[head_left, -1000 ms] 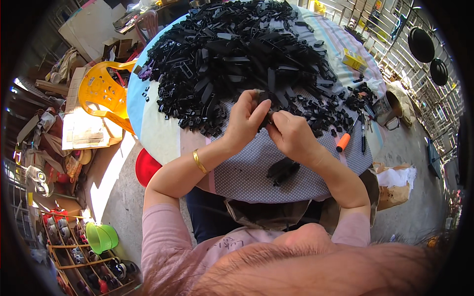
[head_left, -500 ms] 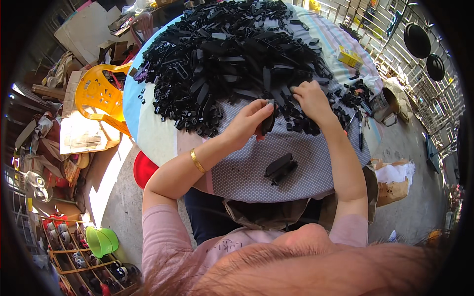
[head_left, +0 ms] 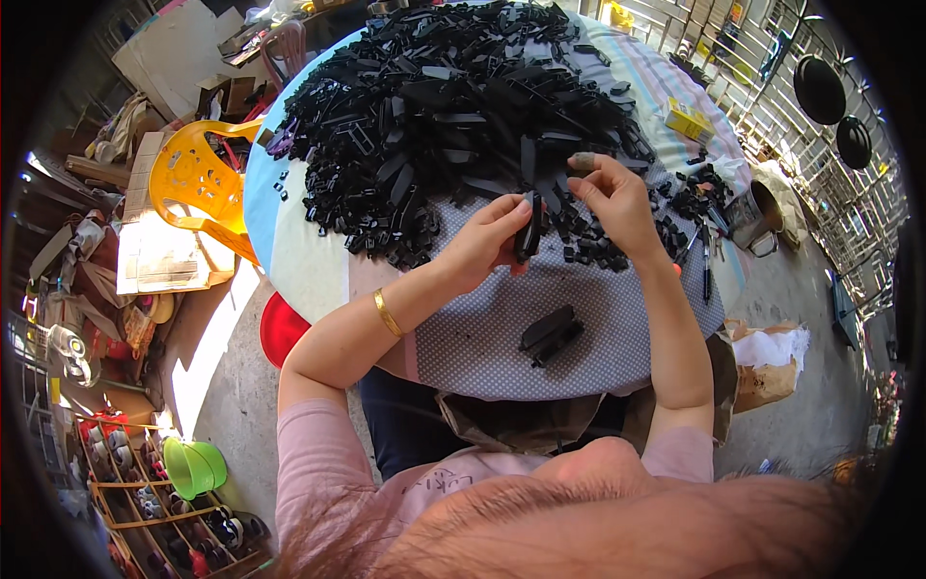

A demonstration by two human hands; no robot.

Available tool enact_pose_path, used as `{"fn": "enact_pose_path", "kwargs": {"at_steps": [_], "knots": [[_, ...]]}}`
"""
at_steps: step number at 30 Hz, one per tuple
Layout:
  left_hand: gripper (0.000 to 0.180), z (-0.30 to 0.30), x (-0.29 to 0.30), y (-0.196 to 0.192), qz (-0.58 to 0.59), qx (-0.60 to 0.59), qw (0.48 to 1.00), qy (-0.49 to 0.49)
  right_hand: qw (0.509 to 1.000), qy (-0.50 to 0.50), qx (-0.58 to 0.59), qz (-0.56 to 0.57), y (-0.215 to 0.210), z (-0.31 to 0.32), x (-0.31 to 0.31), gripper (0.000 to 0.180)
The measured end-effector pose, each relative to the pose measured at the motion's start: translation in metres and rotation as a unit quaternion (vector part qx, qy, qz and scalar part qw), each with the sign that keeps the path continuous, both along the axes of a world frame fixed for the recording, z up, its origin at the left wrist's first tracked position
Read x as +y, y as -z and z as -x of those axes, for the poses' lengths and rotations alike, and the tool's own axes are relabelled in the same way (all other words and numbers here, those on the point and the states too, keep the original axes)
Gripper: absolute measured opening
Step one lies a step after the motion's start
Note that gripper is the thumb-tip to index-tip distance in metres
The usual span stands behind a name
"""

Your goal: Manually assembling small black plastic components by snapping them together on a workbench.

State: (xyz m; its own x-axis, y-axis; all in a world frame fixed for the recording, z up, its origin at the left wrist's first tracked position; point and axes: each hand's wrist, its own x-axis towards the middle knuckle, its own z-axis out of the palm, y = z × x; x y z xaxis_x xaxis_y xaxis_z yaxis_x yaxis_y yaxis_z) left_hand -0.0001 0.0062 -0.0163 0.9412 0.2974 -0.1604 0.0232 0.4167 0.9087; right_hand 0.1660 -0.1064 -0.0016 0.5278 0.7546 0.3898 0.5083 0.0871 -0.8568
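Note:
A long, narrow black plastic part [head_left: 530, 232] is gripped between the thumb and fingers of my left hand [head_left: 487, 239], above the dotted tablecloth. My right hand [head_left: 620, 201] is raised over small black plastic clips [head_left: 588, 246], thumb and index finger curled toward each other in a pinch. Anything between them is too small to make out. A wrap covers one fingertip of that hand. Beyond both hands spreads a large heap of black plastic pieces [head_left: 424, 116]. Closer to me, a black assembled part [head_left: 551, 335] lies by itself on the cloth.
The round table [head_left: 299, 265] has a patterned cloth. On its right are a yellow box [head_left: 688, 120], a metal mug [head_left: 755, 214], a pen [head_left: 707, 270] and a smaller black pile [head_left: 699, 188]. A yellow chair [head_left: 198, 183] and a red stool [head_left: 282, 331] stand at the left.
My right hand has lifted slightly away from the small clips, its fingers now bent back. The black part in my left hand has turned more upright. The single part on the cloth stays put.

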Motion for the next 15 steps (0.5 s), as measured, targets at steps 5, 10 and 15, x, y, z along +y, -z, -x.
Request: {"fn": "enact_pose_path", "kwargs": {"at_steps": [5, 10, 15], "knots": [[0.031, 0.000, 0.000, 0.003, -0.017, 0.000, 1.000, -0.004, 0.979, -0.088, 0.184, 0.014, -0.005, 0.027, -0.001, 0.022], [0.032, -0.001, 0.000, 0.004, -0.008, -0.013, 1.000, -0.010, 0.991, -0.061, 0.118, 0.011, -0.002, 0.033, -0.003, 0.022], [0.032, -0.002, 0.000, 0.005, -0.050, -0.019, 0.999, -0.007, 0.992, 0.001, -0.127, -0.003, -0.001, 0.037, -0.004, 0.018]]}}
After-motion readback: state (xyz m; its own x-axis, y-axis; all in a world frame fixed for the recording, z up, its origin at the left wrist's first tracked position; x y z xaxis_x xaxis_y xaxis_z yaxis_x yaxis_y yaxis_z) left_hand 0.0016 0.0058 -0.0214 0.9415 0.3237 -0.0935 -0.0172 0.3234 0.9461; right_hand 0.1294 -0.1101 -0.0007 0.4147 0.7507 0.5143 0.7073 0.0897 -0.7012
